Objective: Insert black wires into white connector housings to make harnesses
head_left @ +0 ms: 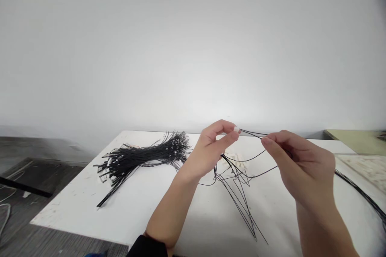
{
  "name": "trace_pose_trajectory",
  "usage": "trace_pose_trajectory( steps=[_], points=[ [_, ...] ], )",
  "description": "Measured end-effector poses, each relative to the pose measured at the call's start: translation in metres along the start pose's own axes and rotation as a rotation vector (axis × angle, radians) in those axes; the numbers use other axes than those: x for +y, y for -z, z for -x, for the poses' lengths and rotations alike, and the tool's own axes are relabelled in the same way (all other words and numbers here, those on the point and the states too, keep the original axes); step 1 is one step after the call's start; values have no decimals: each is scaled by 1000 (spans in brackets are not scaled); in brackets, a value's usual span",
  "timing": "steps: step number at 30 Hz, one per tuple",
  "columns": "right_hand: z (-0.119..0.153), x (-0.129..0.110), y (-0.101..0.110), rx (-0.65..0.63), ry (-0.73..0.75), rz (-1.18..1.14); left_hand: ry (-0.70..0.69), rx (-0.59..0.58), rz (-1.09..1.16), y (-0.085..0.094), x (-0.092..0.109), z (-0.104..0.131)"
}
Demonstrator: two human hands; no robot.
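My left hand point(208, 148) pinches a small white connector point(237, 129) between thumb and forefinger, above the white table. Thin black wires point(253, 133) run from the connector to my right hand point(301, 164), whose thumb and forefinger are closed on them. More loose black wires point(241, 200) hang or lie below and between the hands. Behind them sits a pile of small whitish pieces point(237, 162), partly hidden by my left hand. A large bundle of black wires point(144, 154) with white ends lies to the left of my left hand.
The white table point(75, 196) stands against a pale wall. Black cables point(358, 190) cross its right side. A yellowish-green board point(352, 140) and a light speckled panel point(364, 168) are at the far right. White cables point(6, 213) lie on the floor at left.
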State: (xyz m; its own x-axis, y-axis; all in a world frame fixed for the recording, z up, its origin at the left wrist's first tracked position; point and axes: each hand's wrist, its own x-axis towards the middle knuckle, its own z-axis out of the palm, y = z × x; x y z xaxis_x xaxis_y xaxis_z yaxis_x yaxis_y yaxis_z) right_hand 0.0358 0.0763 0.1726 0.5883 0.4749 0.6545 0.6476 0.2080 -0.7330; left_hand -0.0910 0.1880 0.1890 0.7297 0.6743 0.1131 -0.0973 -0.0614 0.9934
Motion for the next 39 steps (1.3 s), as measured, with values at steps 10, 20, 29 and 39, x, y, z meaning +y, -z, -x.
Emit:
trace_pose_trajectory(
  steps=[10, 20, 29, 39],
  points=[
    [-9, 21, 1, 38, 658, 297, 24, -71, -10, -5, 0, 1],
    [-11, 23, -2, 45, 751, 351, 77, -104, 21, -3, -1, 0],
    [-9, 25, -4, -13, 661, 305, 69, -52, 81, 0, 2, 0],
    [-9, 22, 20, -224, -108, 205, -52, 156, 274, 17, 3, -9]
  ],
)
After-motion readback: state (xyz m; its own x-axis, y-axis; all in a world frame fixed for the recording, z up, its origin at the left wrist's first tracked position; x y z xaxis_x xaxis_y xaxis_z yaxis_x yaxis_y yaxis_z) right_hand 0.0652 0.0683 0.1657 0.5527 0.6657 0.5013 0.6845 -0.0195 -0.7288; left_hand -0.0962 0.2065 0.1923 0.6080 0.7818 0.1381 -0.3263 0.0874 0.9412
